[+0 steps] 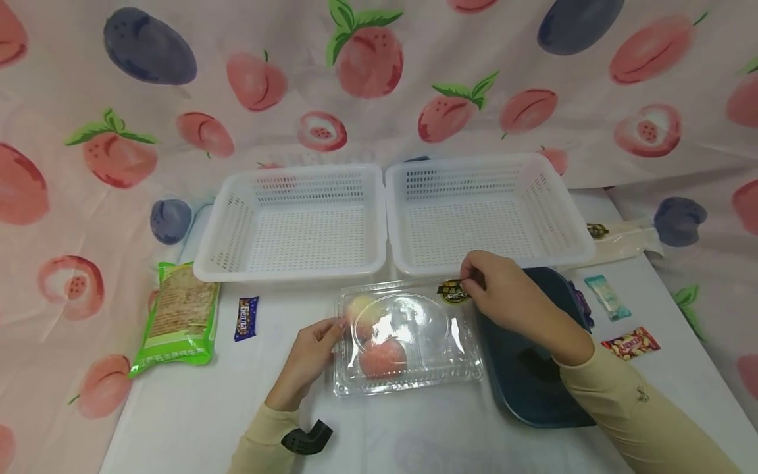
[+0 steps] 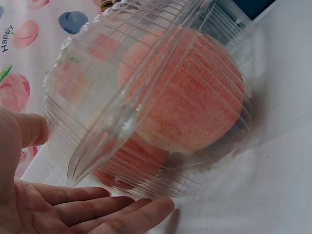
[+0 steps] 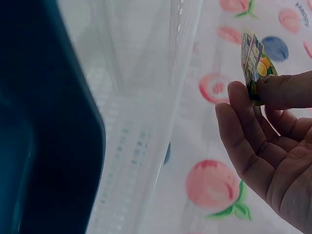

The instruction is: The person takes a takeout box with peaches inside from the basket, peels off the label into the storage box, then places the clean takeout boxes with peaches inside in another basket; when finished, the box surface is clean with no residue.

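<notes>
1. My right hand [image 1: 509,299] pinches the round sticker [image 3: 254,62] between thumb and forefinger at the far right corner of the clear plastic box [image 1: 407,336]. In the right wrist view the sticker stands partly lifted, its edge free of the lid.
2. My left hand [image 1: 310,355] rests with straight, relaxed fingers against the box's left side, steadying it; it grips nothing.
3. The box sits on the white table [image 1: 189,421] at the near middle, lid closed, with peaches [image 2: 190,92] inside.
4. Progress, as I judge it: the seal is being peeled, not yet off; the lid is unopened and the fruit untouched. Both white baskets [image 1: 296,224] on the far side hold nothing.
5. Writing: the sticker shows fruit artwork and print too small to read. The small blue wrapper [image 1: 246,318] at left seems to read "Deutta"; uncertain. The backdrop cloth bears "Happy".
6. Also present: a green packet [image 1: 177,320] far left, a dark blue tray [image 1: 527,368] under my right forearm, and small sweets [image 1: 630,343] at right.
</notes>
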`<state>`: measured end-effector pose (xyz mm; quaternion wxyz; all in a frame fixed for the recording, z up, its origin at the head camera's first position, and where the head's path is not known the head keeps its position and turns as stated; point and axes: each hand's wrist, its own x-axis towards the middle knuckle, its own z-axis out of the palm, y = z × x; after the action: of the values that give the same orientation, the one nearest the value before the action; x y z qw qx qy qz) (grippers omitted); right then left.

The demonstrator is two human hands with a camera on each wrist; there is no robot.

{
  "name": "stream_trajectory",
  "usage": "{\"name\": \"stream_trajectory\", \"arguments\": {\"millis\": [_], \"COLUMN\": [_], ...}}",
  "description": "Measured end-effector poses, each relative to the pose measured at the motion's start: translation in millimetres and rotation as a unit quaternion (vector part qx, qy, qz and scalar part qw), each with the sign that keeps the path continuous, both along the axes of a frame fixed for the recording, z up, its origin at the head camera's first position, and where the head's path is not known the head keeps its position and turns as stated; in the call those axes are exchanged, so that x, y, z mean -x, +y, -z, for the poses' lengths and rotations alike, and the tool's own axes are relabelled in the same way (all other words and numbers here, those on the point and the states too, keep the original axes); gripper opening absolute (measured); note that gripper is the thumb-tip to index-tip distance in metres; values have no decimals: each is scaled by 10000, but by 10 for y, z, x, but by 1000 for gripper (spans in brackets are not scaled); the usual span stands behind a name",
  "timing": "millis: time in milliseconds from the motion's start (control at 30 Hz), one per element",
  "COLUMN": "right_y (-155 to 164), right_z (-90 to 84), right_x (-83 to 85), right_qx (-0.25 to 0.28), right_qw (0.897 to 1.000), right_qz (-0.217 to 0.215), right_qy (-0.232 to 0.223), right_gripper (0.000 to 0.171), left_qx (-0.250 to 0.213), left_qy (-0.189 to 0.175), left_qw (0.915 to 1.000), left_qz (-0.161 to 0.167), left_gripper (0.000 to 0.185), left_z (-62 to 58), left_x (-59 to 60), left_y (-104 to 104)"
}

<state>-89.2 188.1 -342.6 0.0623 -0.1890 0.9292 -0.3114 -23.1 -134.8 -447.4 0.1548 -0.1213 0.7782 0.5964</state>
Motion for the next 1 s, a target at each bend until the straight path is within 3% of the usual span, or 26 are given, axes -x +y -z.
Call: {"name": "stream_trajectory", "arguments": {"millis": [433,767,1000], "right_y": [459,727,770], "right_z": [55,292,473], "right_x": [6,-28,-4], "right_qx": [-387,-650,-961], "right_qw": [9964,9927,9880], "right_qz": [694,909,903], "right_qy": [-310,-454,-805], "right_gripper": [4,5,6], "left_qx": [-61,-97,-109], "left_qy": [7,11,-4], "left_qw": [10000,9999,9999], "left_qz": [30,42,59], "left_gripper": [48,47,48], "left_z": [15,32,34], "left_x": [2,18,20], "left_y": [-16,-31,-28]}}
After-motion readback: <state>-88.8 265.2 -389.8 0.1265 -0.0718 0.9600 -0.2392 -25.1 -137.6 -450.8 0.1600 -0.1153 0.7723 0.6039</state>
